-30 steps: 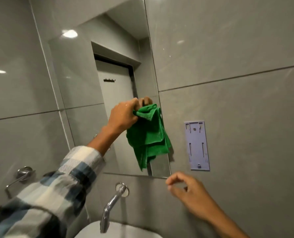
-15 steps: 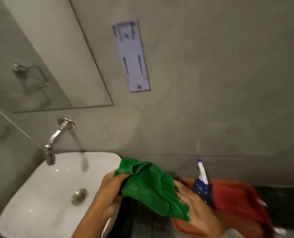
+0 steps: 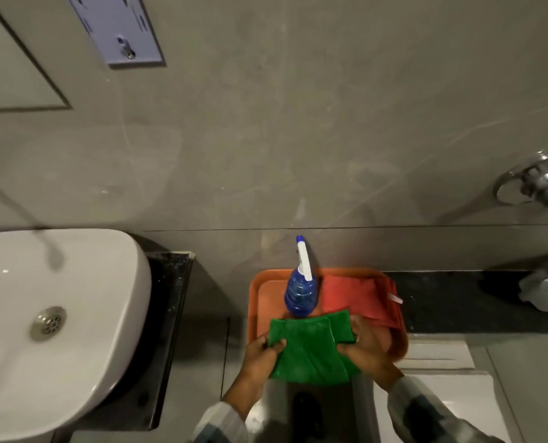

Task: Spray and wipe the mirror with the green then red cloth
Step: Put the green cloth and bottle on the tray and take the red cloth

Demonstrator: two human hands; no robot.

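Over the orange tray's (image 3: 254,302) near edge, both hands grip the green cloth (image 3: 311,346); red cloth (image 3: 359,298) just beyond right hand (image 3: 367,343), left hand (image 3: 261,354) farther.

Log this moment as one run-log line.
phase: green wipe over | left hand + right hand: gripping green cloth over orange tray | red cloth, spray bottle: on tray, untouched

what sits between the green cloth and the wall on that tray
In the head view, the blue spray bottle stands on the orange tray, between the green cloth and the wall.
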